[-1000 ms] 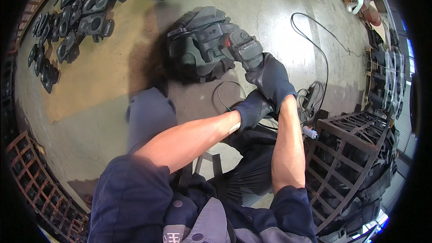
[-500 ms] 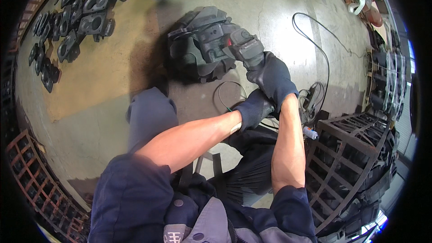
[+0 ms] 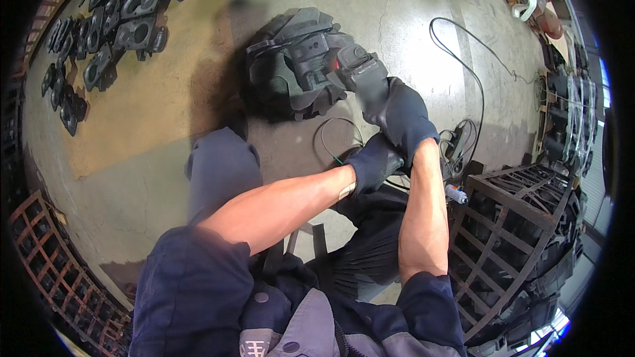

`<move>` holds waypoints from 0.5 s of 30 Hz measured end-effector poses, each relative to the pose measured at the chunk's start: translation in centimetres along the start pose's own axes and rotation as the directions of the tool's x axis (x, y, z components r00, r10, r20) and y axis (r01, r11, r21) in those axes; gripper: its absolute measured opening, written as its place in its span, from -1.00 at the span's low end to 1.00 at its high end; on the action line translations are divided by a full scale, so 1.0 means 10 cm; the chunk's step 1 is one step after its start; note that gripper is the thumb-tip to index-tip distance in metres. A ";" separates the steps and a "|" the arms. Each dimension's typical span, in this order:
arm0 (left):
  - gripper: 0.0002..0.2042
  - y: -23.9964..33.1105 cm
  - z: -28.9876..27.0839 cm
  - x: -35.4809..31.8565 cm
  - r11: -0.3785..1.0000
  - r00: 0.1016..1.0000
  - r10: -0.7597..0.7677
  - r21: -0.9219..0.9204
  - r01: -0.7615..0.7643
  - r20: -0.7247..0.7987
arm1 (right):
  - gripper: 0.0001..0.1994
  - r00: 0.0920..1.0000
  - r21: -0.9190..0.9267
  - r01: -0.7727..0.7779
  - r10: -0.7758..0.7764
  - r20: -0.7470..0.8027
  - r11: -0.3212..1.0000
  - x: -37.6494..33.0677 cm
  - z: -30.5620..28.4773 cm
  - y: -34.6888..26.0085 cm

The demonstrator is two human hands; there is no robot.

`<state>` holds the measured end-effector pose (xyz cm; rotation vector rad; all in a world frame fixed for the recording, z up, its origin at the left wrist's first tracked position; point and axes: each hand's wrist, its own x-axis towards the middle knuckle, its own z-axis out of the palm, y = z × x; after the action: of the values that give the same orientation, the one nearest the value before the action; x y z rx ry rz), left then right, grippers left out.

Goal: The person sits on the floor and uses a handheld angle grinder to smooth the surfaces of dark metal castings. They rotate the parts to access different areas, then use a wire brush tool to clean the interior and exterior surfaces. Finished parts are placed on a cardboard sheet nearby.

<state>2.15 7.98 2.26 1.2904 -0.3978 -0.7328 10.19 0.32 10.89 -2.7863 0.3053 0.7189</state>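
Observation:
Dark work gloves cover both my hands. My right hand (image 3: 405,114) is wrapped round the body of a dark angle grinder (image 3: 362,66), whose head reaches away to the upper left. Just behind it, my left hand (image 3: 376,160) is closed round the rear end of the same grinder, mostly hidden by the glove. The grinder's head meets a big dark metal casting (image 3: 304,53) that sits on the floor in front of me. A small red spot shows where they meet. The disc itself cannot be made out.
Many dark castings (image 3: 135,33) lie in rows at the upper left. A black cable (image 3: 473,73) loops across the floor on the right. A metal cage bin (image 3: 509,205) stands near my right arm, with a spray can (image 3: 456,194) beside it. A rusty cage (image 3: 49,258) is at lower left.
The grinder's body has tilted very slightly, and its head has shifted a touch against the casting. Both hands keep their hold, and the casting stays in place.

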 end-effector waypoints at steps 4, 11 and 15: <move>-0.81 0.09 -0.06 0.04 0.993 0.994 -0.068 0.104 0.058 0.088 | -0.47 1.000 0.027 -0.019 0.019 0.008 0.999 0.00 -0.02 0.01; -0.82 -0.01 0.03 0.00 0.998 0.998 0.038 -0.048 -0.041 -0.053 | -0.46 1.000 0.045 -0.020 0.020 0.017 0.999 -0.03 -0.03 -0.01; -0.79 0.10 0.01 0.01 0.998 0.998 -0.059 0.034 0.058 0.032 | -0.45 0.999 0.062 -0.033 0.032 0.015 0.998 -0.01 -0.01 0.05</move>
<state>2.49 7.93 3.20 1.3269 -0.4023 -0.8006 10.03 -0.20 10.94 -2.7227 0.3650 0.7229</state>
